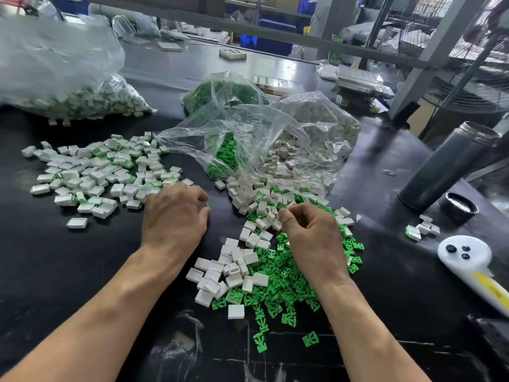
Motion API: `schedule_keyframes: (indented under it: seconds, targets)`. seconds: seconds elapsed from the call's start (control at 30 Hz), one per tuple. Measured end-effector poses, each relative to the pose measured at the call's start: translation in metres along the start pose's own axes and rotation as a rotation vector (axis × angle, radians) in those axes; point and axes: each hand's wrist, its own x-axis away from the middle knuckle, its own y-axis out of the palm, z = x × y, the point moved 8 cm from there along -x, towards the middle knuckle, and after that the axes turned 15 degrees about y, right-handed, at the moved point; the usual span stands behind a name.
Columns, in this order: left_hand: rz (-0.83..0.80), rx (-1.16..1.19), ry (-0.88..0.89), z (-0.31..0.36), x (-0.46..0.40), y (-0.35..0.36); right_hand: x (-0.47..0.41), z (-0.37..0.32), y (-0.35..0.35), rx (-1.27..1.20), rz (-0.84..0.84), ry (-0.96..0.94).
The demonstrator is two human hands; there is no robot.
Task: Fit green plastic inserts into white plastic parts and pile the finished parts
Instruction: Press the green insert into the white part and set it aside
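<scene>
Loose white parts [234,267] and green inserts [286,285] lie mixed in a heap on the black table [82,271]. The finished parts [99,172], white with green showing, spread out at the left. My left hand [176,216] rests knuckles-up beside that pile with its fingers curled; a sliver of a green piece [208,205] shows between thumb and fingertips. My right hand [308,232] sits on the mixed heap, its thumb and curled fingers pinching a white part [276,224]. What else lies under either palm is hidden.
A clear bag [275,139] spilling white and green pieces lies just beyond my hands. A bag of finished parts [68,78] sits far left. At the right stand a dark flask [446,172], its lid [458,206], a white device [468,257] and a small cluster of parts [422,228].
</scene>
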Motion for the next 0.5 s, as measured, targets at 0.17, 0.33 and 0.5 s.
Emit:
schedule_keyframes:
  seconds: [0.17, 0.33, 0.5]
  targets:
    - [0.0, -0.108, -0.061, -0.015, -0.003, -0.006, -0.005, 0.004, -0.003, 0.104, 0.008, 0.017]
    - [0.0, -0.139, -0.098, -0.022, -0.002, -0.009, -0.01, 0.008, -0.009, 0.213, -0.027, 0.04]
    - [0.023, -0.144, -0.085, -0.017, -0.003, -0.012, -0.008, 0.005, -0.009, 0.32, -0.062, 0.034]
